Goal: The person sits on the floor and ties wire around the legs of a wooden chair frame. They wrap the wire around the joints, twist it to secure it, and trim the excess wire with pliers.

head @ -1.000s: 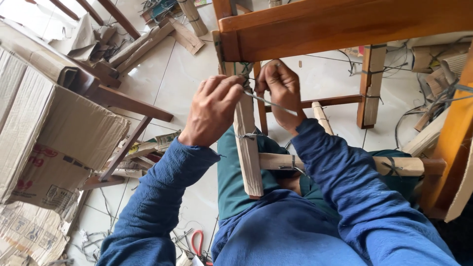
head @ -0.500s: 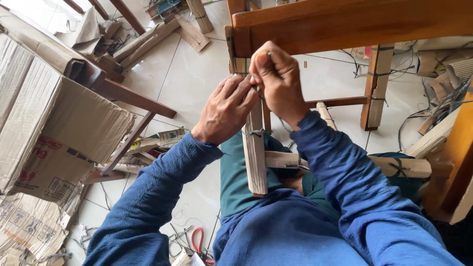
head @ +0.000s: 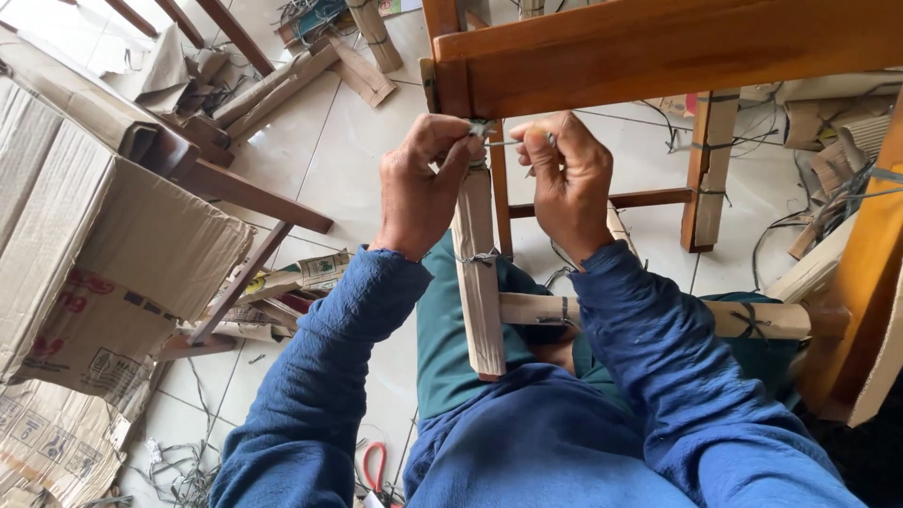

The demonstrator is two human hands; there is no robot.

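Note:
A brown wooden chair frame (head: 658,47) stands in front of me, its near leg wrapped in tan cardboard (head: 478,282) tied with thin string. My left hand (head: 419,183) grips the top of that wrapped leg just under the seat rail, fingers pinched at the knot (head: 482,128). My right hand (head: 569,179) is closed on the thin string (head: 508,143), holding it level and taut between both hands. A cardboard-wrapped rung (head: 649,315) crosses my lap.
A cardboard-covered piece of furniture (head: 85,235) with dark wooden legs lies at left. Cardboard scraps (head: 320,71) and cut string litter the white tile floor (head: 348,169). Red-handled scissors (head: 374,466) lie near my knee. Another wrapped chair leg (head: 707,169) stands at right.
Both hands rose from the middle of the wrapped leg to its top under the seat rail. The right hand has drawn the string out sideways.

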